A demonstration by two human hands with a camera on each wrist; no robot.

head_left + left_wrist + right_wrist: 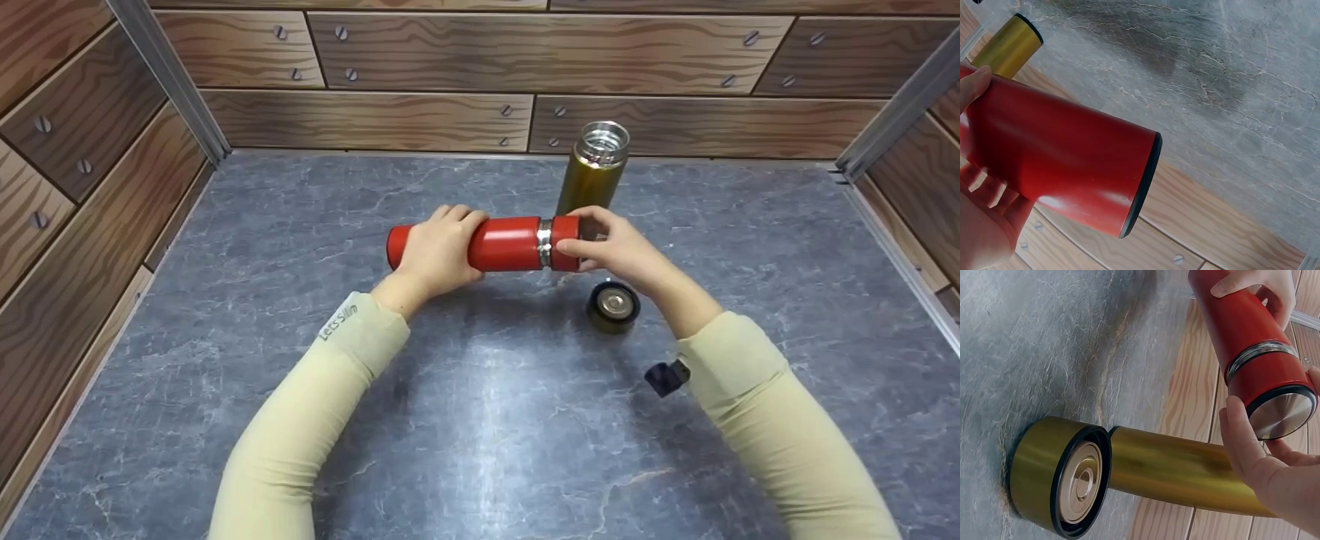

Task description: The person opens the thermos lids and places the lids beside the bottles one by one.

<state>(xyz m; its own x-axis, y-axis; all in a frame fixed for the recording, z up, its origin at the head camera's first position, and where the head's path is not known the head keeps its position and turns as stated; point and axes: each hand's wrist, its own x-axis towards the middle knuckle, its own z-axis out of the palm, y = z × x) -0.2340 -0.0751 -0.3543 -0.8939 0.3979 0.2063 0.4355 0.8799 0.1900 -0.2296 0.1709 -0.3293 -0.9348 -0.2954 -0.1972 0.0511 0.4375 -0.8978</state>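
Note:
A red thermos flask (510,244) lies sideways in the air between both hands. My left hand (441,251) grips its body, fingers wrapped around it. At the other end, my right hand (609,246) holds the red lid (565,242) between thumb and fingers. A silver ring shows between lid and body, and the lid's steel top (1283,417) faces the right wrist camera. Behind the right hand stands a gold thermos flask (594,176), upright, its metal mouth uncovered. Its gold lid (613,306) rests on the table with the inner side up, just below the right hand.
The grey marbled table (480,435) is bounded by wood-patterned walls (547,49) at the back and sides, with metal posts in the corners. A small black device (666,378) sits at the right sleeve cuff.

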